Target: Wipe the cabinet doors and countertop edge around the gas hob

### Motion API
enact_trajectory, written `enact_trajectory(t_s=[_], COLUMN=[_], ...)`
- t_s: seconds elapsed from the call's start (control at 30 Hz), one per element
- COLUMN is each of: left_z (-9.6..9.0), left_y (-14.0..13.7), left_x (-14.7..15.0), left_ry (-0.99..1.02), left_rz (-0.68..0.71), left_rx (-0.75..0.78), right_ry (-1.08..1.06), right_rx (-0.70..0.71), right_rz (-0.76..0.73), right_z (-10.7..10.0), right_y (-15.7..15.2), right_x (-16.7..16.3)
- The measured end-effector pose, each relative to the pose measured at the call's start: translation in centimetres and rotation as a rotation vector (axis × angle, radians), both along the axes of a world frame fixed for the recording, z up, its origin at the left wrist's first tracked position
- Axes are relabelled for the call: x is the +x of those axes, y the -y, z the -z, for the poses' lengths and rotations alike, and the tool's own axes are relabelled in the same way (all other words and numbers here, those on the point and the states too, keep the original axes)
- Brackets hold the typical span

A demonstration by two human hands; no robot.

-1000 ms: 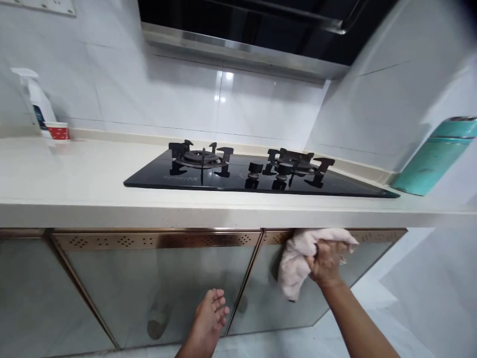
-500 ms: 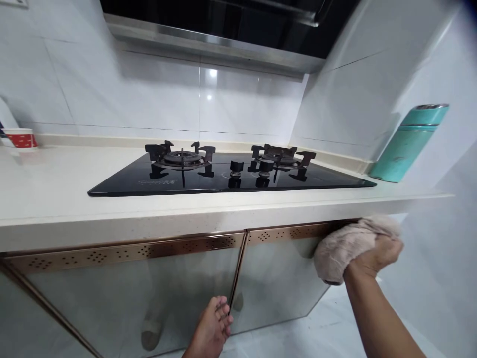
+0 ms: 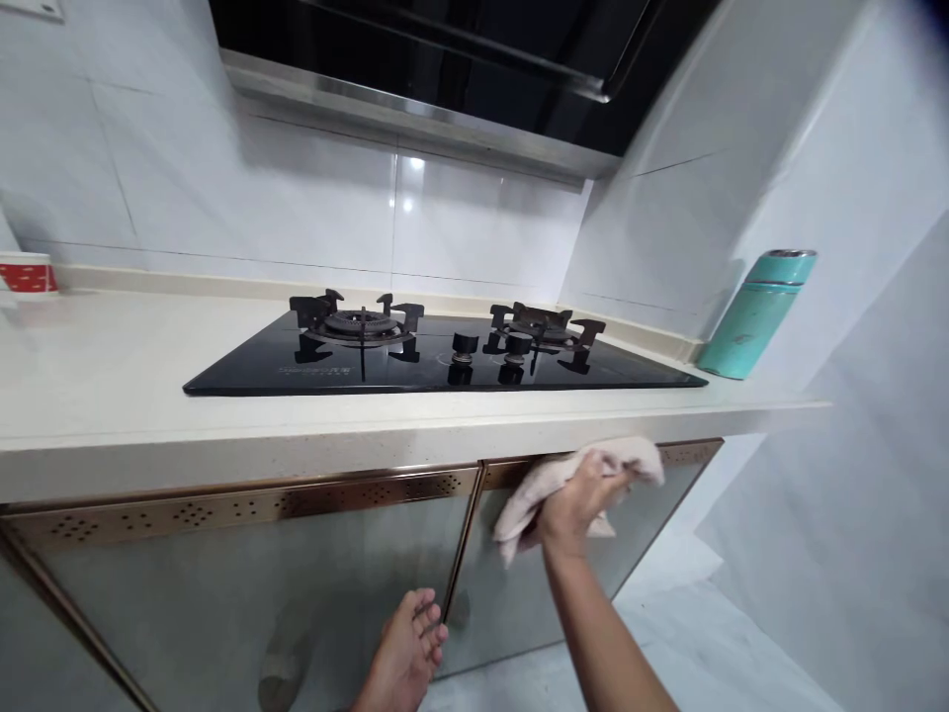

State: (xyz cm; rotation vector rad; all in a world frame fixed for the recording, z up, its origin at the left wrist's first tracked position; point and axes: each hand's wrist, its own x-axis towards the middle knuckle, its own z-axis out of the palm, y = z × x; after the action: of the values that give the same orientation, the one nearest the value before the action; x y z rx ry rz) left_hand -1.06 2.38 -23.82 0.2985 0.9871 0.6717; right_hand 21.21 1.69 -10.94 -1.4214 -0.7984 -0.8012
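A pale pinkish cloth (image 3: pixel 534 487) is bunched in my right hand (image 3: pixel 582 504), which presses it against the upper part of the right cabinet door (image 3: pixel 511 603), just under the counter edge. The cloth covers part of that door's perforated copper-coloured strip (image 3: pixel 689 454). Lower down, near the gap between the two doors, my left hand (image 3: pixel 410 643) hangs with its fingers apart and slightly curled. It holds nothing and is in front of the left cabinet door (image 3: pixel 222 593).
Above the doors runs a white countertop (image 3: pixel 133 396) with a black gas hob (image 3: pixel 415 381) set in it. A turquoise flask (image 3: pixel 756 316) stands at the right end, and a red-and-white cup (image 3: pixel 28 275) at the far left. A range hood (image 3: pixel 445 69) overhangs the hob.
My right hand has swept the cloth leftward along the top strip, from the door's right end to nearer its middle. My left hand has hardly moved. The view has shifted slightly.
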Motion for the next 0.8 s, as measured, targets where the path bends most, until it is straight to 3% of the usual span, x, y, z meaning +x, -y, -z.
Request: enact_trajectory(t_s=[0.07,0.13,0.23,0.33,0.43,0.6,0.67,0.8], left_z=[0.4,0.8,0.8,0.4,0.0,-0.5,-0.4,0.2], left_y=[-0.1,-0.2,-0.5,-0.7,-0.9,-0.9,-0.7,-0.3], left_x=[0.0,0.0,-0.1,-0.6,-1.2,-1.6,-1.3,-0.8], left_ry=[0.001,0.0,0.003,0.011,0.002,0.027,0.032,0.018], left_rz=[0.0,-0.012,-0.033,-0.045,-0.051,-0.036,-0.036,-0.027], left_rx=[0.006,0.016,0.007,-0.002,0.005,0.038,0.043,0.036], right_ry=[-0.098,-0.046,0.293,0.667,0.732,0.547,0.541,0.732], right_rx=[0.102,0.082,-0.091,-0.242,-0.156,0.025,-0.016,-0.206], right_rz=[0.031,0.028,-0.062,-0.191,-0.137,-0.043,-0.08,-0.138], right_z=[1.4,2.9,4.8,5.0,3.4,-1.0,-3.1,-6.8], right_y=[-1.0,-1.8,-2.4,-1.7,-0.3,2.3,2.6,2.1], right_x=[-4.5,-8.4,-12.1,-12.2,-9.8,-5.9,-5.6,-5.4])
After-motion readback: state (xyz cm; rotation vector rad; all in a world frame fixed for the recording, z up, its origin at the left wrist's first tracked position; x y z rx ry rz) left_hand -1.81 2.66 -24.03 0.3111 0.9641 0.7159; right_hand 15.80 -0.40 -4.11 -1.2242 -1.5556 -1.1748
